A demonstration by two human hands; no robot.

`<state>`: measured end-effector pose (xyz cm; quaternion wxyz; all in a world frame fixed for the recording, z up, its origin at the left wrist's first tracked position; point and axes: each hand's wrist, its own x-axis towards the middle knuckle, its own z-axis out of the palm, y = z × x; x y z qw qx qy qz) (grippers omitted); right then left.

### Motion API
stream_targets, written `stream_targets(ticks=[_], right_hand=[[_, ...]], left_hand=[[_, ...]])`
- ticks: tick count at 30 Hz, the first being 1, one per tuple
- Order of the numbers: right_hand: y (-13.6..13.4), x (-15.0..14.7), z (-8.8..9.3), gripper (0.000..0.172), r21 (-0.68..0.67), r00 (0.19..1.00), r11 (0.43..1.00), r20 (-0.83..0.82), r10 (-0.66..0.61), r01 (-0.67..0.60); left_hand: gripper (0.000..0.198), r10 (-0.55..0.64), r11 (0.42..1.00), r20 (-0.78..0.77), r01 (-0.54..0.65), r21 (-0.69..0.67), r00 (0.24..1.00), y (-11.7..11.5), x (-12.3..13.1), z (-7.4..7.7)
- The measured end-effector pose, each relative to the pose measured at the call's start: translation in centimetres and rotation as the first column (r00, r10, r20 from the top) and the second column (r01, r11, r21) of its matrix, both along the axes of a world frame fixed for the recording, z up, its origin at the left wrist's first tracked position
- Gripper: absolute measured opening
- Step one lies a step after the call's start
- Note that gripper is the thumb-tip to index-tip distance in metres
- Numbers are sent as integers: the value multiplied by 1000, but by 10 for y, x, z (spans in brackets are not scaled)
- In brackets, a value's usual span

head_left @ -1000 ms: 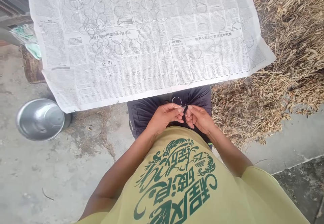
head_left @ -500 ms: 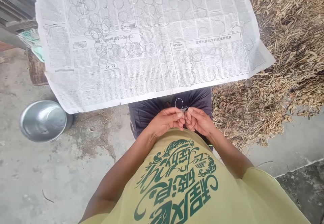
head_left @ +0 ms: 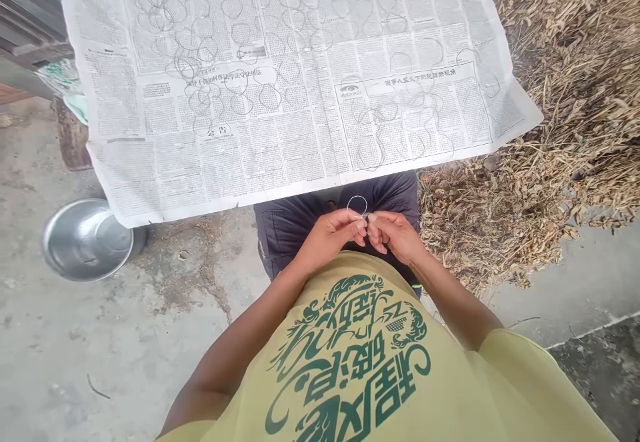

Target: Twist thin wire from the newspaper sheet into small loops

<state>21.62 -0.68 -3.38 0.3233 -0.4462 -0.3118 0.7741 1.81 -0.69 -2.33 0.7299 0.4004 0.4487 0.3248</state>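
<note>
A thin, pale, wire-like loop (head_left: 357, 197) stood upright above the fingertips of the person's two bare hands, over the lap and just short of the near edge of the newspaper. The left hand (head_left: 330, 234) pinched it low down between thumb and forefinger, a narrow grip with the other fingers curled beneath. The right hand (head_left: 393, 231) was drawn in from the other side, its thumb and forefinger closed on the wire near the base of the ring, the remaining fingers bent loosely. The fingertips of both hands almost met; whether they touched was too small to tell.

Beneath the hands lay dark trousers (head_left: 285, 232), with a yellow-green shirt (head_left: 450, 389) printed in dark green characters closer to the camera. Beyond the lap spread a large sheet of printed newspaper (head_left: 200, 182), scattered with many thin, grey, wire-like loops (head_left: 156, 12), some overlapping in tangles and some joined like figure eights. On the left, a round, silvery metal pot (head_left: 80, 245) stood on the grey concrete floor (head_left: 150, 355), near a brown wooden block (head_left: 74, 141). On the right, a heap of dry, tan plant stalks (head_left: 575, 95) reached past the newspaper's edge.
</note>
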Motion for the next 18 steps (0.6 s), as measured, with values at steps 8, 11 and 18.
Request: stream_targets(ticks=[8, 11, 18], right_hand=[[-3, 4, 1, 51, 114, 990, 993, 142, 2, -18], [-3, 3, 1, 52, 133, 984, 990, 175, 20, -44], [0, 4, 2, 53, -175, 996, 984, -94, 5, -22]], left_hand=[[44, 6, 1000, -20, -6, 26, 1000, -1, 3, 3], [47, 24, 1000, -54, -24, 5, 998, -1, 5, 4], [39, 56, 991, 31, -52, -123, 998, -1, 6, 0]])
